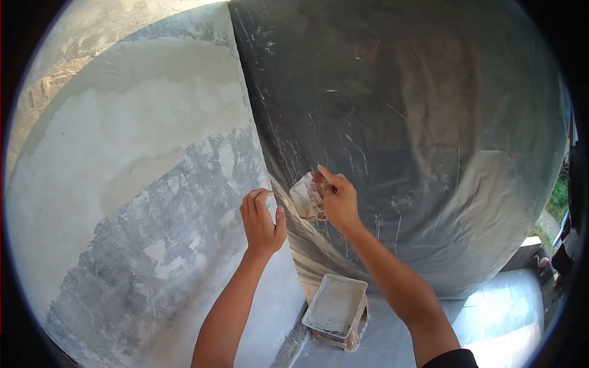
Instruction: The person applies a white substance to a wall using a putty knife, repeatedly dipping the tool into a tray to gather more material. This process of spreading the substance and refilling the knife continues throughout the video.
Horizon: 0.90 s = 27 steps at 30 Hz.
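In front of the wall's right edge, my left hand (pixel 264 224) holds nothing, its fingers bent and its thumb apart. To its right, my right hand (pixel 341 199) is closed round the handle of a plastering trowel (pixel 304 197), with the index finger stretched along the top. Whitish plaster coats the trowel's blade, which overlaps the dark sheet in this view. The wall (pixel 165 227) on the left is partly coated in pale plaster, with a patchy grey area lower down.
A plaster-smeared tray (pixel 334 305) rests on a small stool (pixel 354 336) below my hands. A dark plastic sheet (pixel 380 110) with white splashes hangs on the right. The floor covering (pixel 392 334) looks bluish grey. Greenery (pixel 557 199) shows at the far right.
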Tool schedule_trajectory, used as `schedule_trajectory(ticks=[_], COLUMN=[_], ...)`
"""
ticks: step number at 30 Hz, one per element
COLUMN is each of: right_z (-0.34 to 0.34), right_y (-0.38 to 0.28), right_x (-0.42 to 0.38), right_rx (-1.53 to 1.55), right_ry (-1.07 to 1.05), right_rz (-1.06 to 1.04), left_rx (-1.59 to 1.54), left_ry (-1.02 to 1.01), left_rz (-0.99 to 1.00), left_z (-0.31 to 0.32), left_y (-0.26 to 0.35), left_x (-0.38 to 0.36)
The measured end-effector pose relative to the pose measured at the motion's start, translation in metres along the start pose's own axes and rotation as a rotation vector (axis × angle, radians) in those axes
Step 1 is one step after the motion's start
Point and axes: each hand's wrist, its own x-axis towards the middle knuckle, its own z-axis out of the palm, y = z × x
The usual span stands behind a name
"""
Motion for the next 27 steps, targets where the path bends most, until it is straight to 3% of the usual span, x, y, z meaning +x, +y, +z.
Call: schedule_trajectory(ticks=[15, 27], right_z=[-0.049, -0.020], right_y=[0.191, 0.334], right_x=[-0.101, -0.223], right_rx=[-0.279, -0.418], right_ry=[0.014, -0.109], right_rz=[0.331, 0.605], left_rx=[-0.345, -0.429], left_ry=[-0.418, -0.760], left_rz=[-0.351, -0.644], left_z=[0.140, 0.178], left_y=[0.022, 0.018], left_x=[-0.177, -0.378])
